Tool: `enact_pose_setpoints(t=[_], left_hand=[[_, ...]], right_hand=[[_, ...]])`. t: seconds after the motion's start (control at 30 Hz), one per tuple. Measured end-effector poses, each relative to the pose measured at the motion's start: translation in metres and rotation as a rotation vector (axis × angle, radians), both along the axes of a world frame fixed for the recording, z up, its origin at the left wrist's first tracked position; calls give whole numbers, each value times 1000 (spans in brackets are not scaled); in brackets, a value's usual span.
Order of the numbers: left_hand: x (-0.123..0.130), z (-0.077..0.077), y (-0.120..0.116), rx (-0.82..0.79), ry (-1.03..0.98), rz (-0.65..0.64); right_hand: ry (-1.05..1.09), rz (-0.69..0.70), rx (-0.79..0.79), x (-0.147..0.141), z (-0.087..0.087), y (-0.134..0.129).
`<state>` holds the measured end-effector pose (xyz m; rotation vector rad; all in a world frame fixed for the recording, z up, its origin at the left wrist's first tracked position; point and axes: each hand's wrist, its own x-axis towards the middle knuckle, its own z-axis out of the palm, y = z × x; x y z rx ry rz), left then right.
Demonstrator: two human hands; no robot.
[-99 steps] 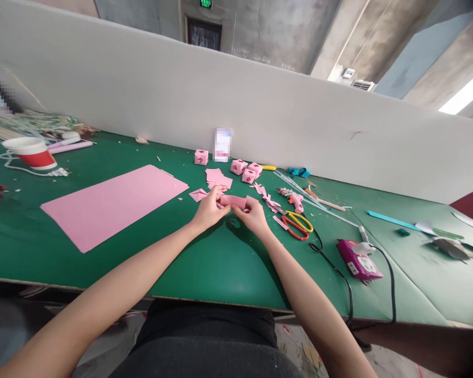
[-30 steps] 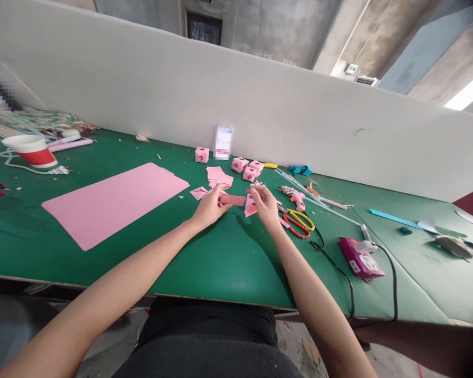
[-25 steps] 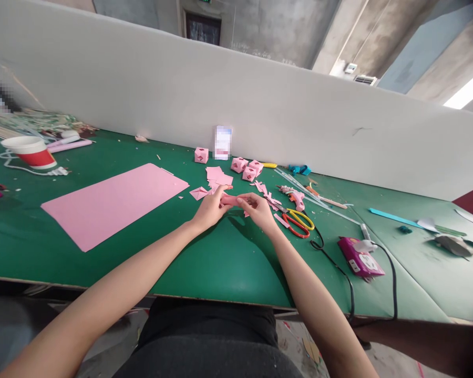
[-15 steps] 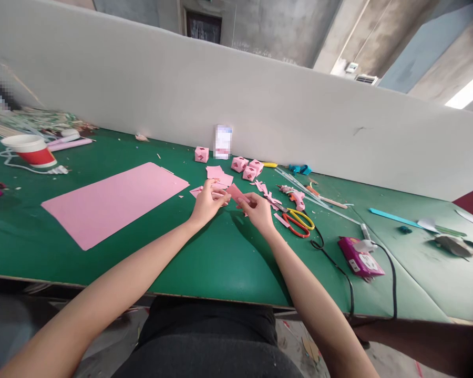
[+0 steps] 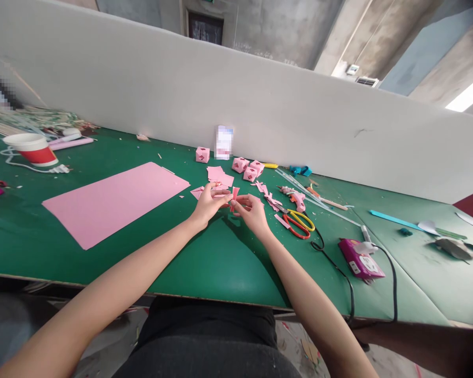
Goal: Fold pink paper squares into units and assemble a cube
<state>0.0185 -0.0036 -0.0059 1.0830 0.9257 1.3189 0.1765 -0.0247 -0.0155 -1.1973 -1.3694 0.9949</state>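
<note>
Between my two hands is a small piece of pink paper (image 5: 235,193), seen nearly edge-on and bent. My left hand (image 5: 211,205) pinches its left side with thumb and fingers. My right hand (image 5: 252,210) grips it from the right, fingers closed. Just beyond my hands lie pink paper squares (image 5: 220,176) in a loose pile. Several pink paper cubes with diamond-shaped openings stand farther back, one cube (image 5: 202,154) apart from a group (image 5: 240,165). Pink paper scraps (image 5: 271,197) are scattered right of my right hand, beside scissors (image 5: 298,222) with red and yellow handles.
A large pink sheet (image 5: 116,205) lies on the green table at left, with a red and white paper cup (image 5: 33,152) behind it. At right are a pink glue gun (image 5: 297,199) and a magenta power strip (image 5: 360,258) with a black cable. A white partition (image 5: 161,89) closes the back.
The pink paper piece has turned from lying flat to nearly edge-on and bent. My right hand has moved slightly left, closer to my left hand, which now grips the paper too.
</note>
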Motion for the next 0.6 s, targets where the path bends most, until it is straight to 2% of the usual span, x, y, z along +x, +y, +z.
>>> enact_pose_setpoints(t=[0.2,0.37,0.6], left_hand=[[0,5,-3,17,32,-9],[-1,5,-3,45,75,-50],[-2,6,-2,2,70,-44]], right_hand=[[219,-7,-71,3,3,1],[230,28,-79,4,5,0],[263,69,-66,6,6,-1]])
